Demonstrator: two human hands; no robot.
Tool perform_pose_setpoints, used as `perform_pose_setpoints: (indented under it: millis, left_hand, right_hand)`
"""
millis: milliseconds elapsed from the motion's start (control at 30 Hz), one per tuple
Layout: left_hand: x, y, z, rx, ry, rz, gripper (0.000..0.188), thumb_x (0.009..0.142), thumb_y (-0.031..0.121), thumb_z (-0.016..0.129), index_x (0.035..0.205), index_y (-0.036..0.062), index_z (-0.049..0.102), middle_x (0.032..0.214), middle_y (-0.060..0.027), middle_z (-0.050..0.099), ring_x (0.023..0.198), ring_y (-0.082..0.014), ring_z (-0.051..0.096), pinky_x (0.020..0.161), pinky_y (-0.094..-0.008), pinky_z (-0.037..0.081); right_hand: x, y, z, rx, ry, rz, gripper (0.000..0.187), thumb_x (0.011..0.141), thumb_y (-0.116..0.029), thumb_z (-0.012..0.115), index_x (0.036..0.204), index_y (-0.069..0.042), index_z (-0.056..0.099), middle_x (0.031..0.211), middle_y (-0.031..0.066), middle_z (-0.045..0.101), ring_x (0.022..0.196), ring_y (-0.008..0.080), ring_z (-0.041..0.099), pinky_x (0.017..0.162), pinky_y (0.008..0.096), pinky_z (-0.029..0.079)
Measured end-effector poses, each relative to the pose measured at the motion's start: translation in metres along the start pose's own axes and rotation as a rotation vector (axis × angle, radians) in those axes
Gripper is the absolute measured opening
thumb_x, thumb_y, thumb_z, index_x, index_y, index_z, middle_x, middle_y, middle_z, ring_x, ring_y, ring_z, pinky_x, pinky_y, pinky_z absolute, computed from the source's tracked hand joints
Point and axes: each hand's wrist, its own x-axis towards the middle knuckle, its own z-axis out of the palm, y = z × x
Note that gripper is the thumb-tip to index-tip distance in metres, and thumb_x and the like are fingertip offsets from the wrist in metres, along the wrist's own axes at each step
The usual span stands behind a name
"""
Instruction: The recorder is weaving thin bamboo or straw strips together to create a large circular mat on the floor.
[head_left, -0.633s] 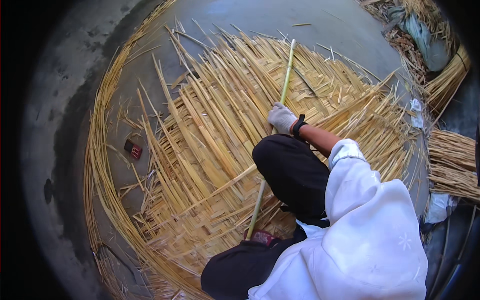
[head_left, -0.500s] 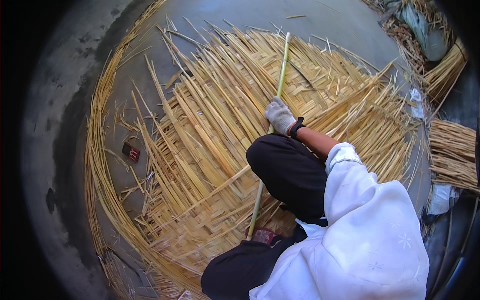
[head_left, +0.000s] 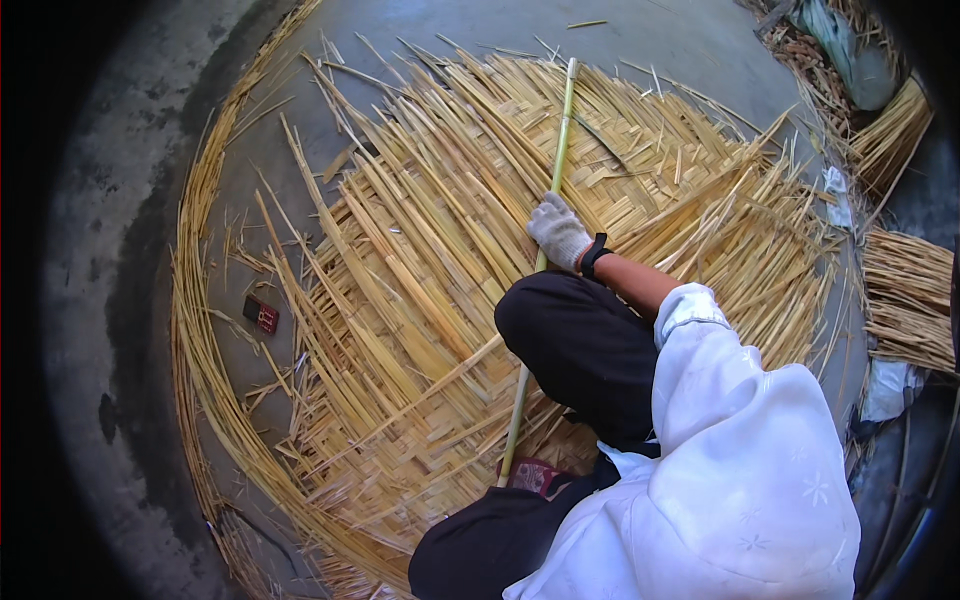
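A grey-white knitted work glove covers my right hand (head_left: 560,232), with a black band at the wrist. Its fingers are wrapped round a long pale green cane (head_left: 566,135). The cane slants across a large woven mat of split straw-coloured strips (head_left: 400,310), from its far edge down past my bent knee. My knee hides the cane's middle, and its near end reaches a red patterned shoe (head_left: 535,476). Many loose strip ends stick out along the mat's left and far edges. My left hand is out of sight.
Long strips (head_left: 190,330) curve round the mat's left side on the grey concrete floor (head_left: 120,200). A small red and black object (head_left: 261,314) lies between them. Bundles of stalks (head_left: 908,290) stand at the right, near a greenish plastic bag (head_left: 830,40) and white scraps.
The whole view has shifted very slightly. My right hand keeps its hold at about the same place on the cane, and the mat looks the same.
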Motion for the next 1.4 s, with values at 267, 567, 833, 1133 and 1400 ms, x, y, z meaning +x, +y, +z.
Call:
perform_pose_setpoints:
  millis: [267, 567, 833, 1133, 1400]
  left_hand:
    - [0.002, -0.001, -0.006, -0.023, 0.021, 0.006, 0.02, 0.094, 0.025, 0.043, 0.087, 0.0106, 0.054, 0.07, 0.0003, 0.052, 0.06, -0.0111, 0.049, 0.056, -0.0273, 0.044]
    - [0.002, -0.002, -0.014, -0.044, 0.033, 0.004, 0.02, 0.095, 0.024, 0.043, 0.089, 0.0099, 0.055, 0.072, 0.0002, 0.053, 0.061, -0.0111, 0.049, 0.057, -0.0269, 0.045]
    - [0.0, 0.008, -0.041, -0.038, 0.037, 0.018, 0.02, 0.095, 0.023, 0.042, 0.09, 0.0093, 0.055, 0.073, 0.0, 0.054, 0.062, -0.011, 0.049, 0.058, -0.0265, 0.045]
    - [-0.019, 0.004, -0.072, -0.102, 0.053, 0.028, 0.02, 0.095, 0.022, 0.042, 0.092, 0.0086, 0.056, 0.075, -0.0002, 0.055, 0.063, -0.011, 0.05, 0.059, -0.0261, 0.046]
    - [-0.029, 0.008, -0.099, -0.659, -0.402, -0.051, 0.019, 0.094, 0.021, 0.045, 0.093, 0.0057, 0.056, 0.079, -0.0032, 0.057, 0.071, -0.0143, 0.053, 0.066, -0.0271, 0.048]
  right_hand:
    - [0.002, -0.003, -0.006, 0.046, 0.0, -0.018, 0.014, 0.075, -0.005, 0.048, 0.077, -0.005, 0.062, 0.079, 0.009, 0.057, 0.088, 0.0248, 0.054, 0.104, 0.0414, 0.033]
    - [0.001, 0.0, -0.007, 0.016, -0.025, -0.033, 0.014, 0.075, -0.005, 0.048, 0.077, -0.005, 0.062, 0.08, 0.0096, 0.058, 0.088, 0.0256, 0.055, 0.103, 0.0416, 0.033]
    - [0.002, -0.008, -0.007, 0.006, -0.094, -0.011, 0.018, 0.077, -0.003, 0.046, 0.083, -0.001, 0.063, 0.085, 0.0128, 0.059, 0.091, 0.0265, 0.056, 0.106, 0.041, 0.03]
    - [0.068, 0.065, -0.083, 0.097, -0.245, -0.611, 0.002, 0.067, -0.019, 0.065, 0.067, -0.017, 0.066, 0.063, 0.006, 0.06, 0.065, 0.0311, 0.061, 0.06, 0.0427, 0.048]
    - [0.133, -0.018, -0.119, 0.096, -0.147, -0.717, 0.017, 0.069, -0.023, 0.062, 0.066, -0.007, 0.062, 0.067, 0.0153, 0.059, 0.064, 0.0356, 0.057, 0.057, 0.0444, 0.045]
